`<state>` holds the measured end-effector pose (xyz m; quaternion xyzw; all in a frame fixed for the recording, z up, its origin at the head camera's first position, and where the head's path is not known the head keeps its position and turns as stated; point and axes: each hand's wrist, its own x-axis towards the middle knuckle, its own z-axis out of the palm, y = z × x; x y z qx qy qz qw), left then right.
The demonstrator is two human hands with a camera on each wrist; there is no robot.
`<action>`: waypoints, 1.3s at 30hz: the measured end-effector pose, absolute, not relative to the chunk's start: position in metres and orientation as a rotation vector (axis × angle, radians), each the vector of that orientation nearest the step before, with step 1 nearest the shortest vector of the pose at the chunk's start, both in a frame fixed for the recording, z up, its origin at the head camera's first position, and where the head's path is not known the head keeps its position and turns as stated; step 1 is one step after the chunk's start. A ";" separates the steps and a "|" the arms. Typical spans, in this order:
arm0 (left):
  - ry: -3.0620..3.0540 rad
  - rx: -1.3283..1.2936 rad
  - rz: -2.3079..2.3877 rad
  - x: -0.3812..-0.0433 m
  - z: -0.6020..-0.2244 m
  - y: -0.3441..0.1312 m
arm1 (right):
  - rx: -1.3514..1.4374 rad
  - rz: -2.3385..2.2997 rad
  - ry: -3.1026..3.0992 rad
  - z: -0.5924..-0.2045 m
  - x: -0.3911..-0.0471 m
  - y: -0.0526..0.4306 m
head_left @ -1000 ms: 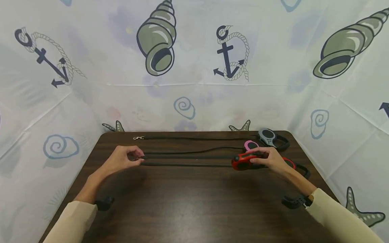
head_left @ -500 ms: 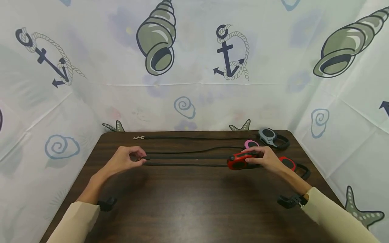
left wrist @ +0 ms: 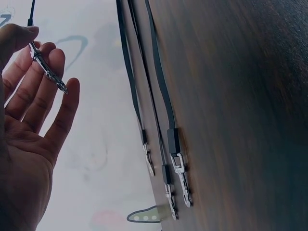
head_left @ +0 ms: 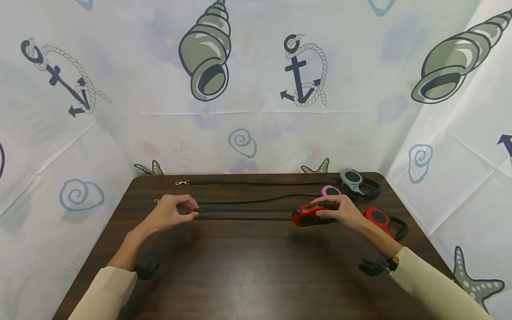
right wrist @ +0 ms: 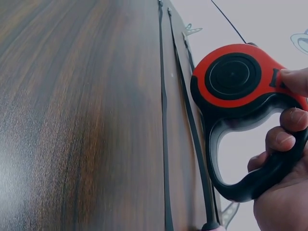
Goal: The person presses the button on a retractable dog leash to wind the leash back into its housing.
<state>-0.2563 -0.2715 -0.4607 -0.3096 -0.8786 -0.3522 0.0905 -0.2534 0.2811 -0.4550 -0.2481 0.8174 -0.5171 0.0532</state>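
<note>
My right hand [head_left: 340, 209] holds a red and black retractable dog leash [head_left: 306, 215] above the table. In the right wrist view its fingers [right wrist: 281, 139] curl round the black loop handle, and the thumb [right wrist: 296, 81] lies at the button on the red case. A thin dark cord runs taut from this leash to my left hand [head_left: 176, 211]. That hand pinches the cord's end between thumb and forefinger. From the pinch hangs a silver snap hook [left wrist: 49, 73] across the other fingers, which are loosely spread.
A second red leash [head_left: 377, 217], a pink one [head_left: 330, 190] and a grey one [head_left: 352, 177] lie on the right of the brown table [head_left: 248, 275]. Their straps stretch leftward, side by side, to metal clips [left wrist: 179, 163]. Patterned cloth [head_left: 256, 146] stands behind the table.
My right hand has moved left with the red leash, and my left hand slightly right, so the cord between them is shorter. The second red leash and the pink leash's clip show more.
</note>
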 end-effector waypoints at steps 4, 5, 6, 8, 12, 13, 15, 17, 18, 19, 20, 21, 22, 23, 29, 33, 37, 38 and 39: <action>-2.616 -0.920 -1.050 -0.256 -0.461 -0.268 | -0.768 -1.574 2.471 -0.455 -0.254 0.278; -2.616 -0.920 -1.052 -0.256 -0.461 -0.268 | -0.777 -1.579 2.463 -0.456 -0.254 0.277; -2.615 -0.922 -1.054 -0.257 -0.462 -0.267 | -0.780 -1.587 2.451 -0.456 -0.254 0.277; -2.615 -0.923 -1.053 -0.257 -0.462 -0.265 | -0.792 -1.607 2.429 -0.457 -0.255 0.275; -2.622 -0.924 -1.040 -0.259 -0.460 -0.261 | -0.807 -1.616 2.415 -0.457 -0.256 0.273; -2.624 -0.925 -1.040 -0.260 -0.459 -0.260 | -0.808 -1.613 2.415 -0.456 -0.257 0.273; -2.621 -0.932 -1.037 -0.261 -0.458 -0.257 | -0.803 -1.611 2.415 -0.456 -0.258 0.272; -2.613 -0.937 -1.044 -0.262 -0.457 -0.253 | -0.789 -1.608 2.415 -0.454 -0.258 0.270; -2.612 -0.939 -1.053 -0.262 -0.457 -0.252 | -0.780 -1.611 2.408 -0.454 -0.258 0.269; -2.612 -0.939 -1.055 -0.262 -0.457 -0.250 | -0.771 -1.608 2.408 -0.453 -0.259 0.268; -2.614 -0.939 -1.058 -0.262 -0.457 -0.249 | -0.769 -1.600 2.413 -0.453 -0.259 0.267; -2.612 -0.941 -1.062 -0.263 -0.457 -0.247 | -0.764 -1.591 2.420 -0.453 -0.259 0.266; -2.613 -0.942 -1.065 -0.262 -0.457 -0.246 | -0.760 -1.581 2.427 -0.452 -0.260 0.265; -2.613 -0.946 -1.066 -0.262 -0.457 -0.245 | -0.756 -1.574 2.433 -0.452 -0.260 0.264; -2.599 -0.977 -1.085 -0.263 -0.458 -0.239 | -0.753 -1.586 2.425 -0.451 -0.260 0.257; -2.604 -0.994 -1.099 -0.264 -0.459 -0.235 | -0.758 -1.623 2.384 -0.455 -0.260 0.253; -2.614 -0.997 -1.099 -0.263 -0.459 -0.231 | -0.735 -1.626 2.371 -0.457 -0.260 0.248; -2.614 -0.997 -1.097 -0.263 -0.460 -0.230 | -0.724 -1.622 2.376 -0.458 -0.260 0.247; -2.615 -0.994 -1.101 -0.262 -0.460 -0.229 | -0.717 -1.617 2.379 -0.458 -0.260 0.246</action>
